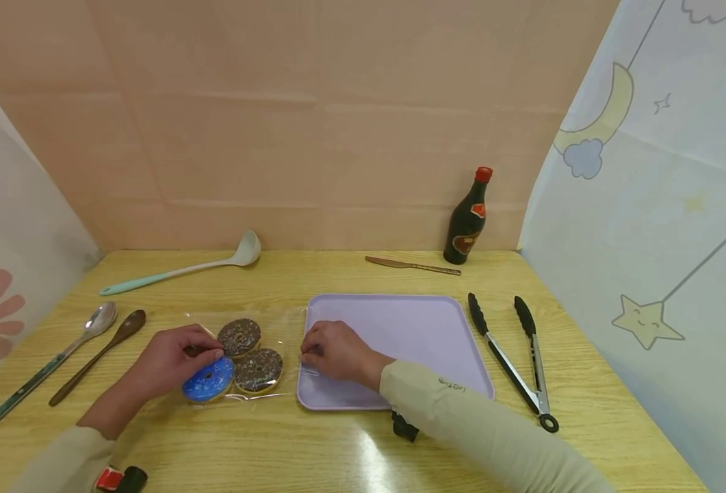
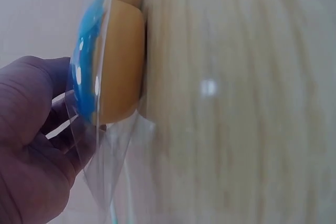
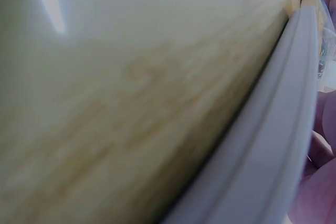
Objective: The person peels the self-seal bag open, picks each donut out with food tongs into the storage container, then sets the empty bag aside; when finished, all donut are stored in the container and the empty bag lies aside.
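A clear plastic bag [image 1: 285, 327] lies on the wooden table and holds three doughnuts: a blue one [image 1: 209, 378] at the front and two chocolate ones [image 1: 239, 335] [image 1: 258, 369]. My left hand [image 1: 205, 350] pinches the bag's left side just above the blue doughnut. In the left wrist view that hand [image 2: 37, 145] holds the film [image 2: 113, 161] beside the blue doughnut [image 2: 105, 66]. My right hand [image 1: 308, 356] pinches the bag's right edge over the left rim of a lilac tray [image 1: 412, 329]. The right wrist view shows only the tray rim [image 3: 273, 145] and blurred fingers [image 3: 320, 182].
Black-tipped metal tongs [image 1: 510, 359] lie right of the tray. A dark bottle with a red cap [image 1: 467, 219] and a knife [image 1: 412, 265] sit at the back. A pale ladle [image 1: 184, 267] and two spoons [image 1: 48, 363] [image 1: 98, 356] lie to the left.
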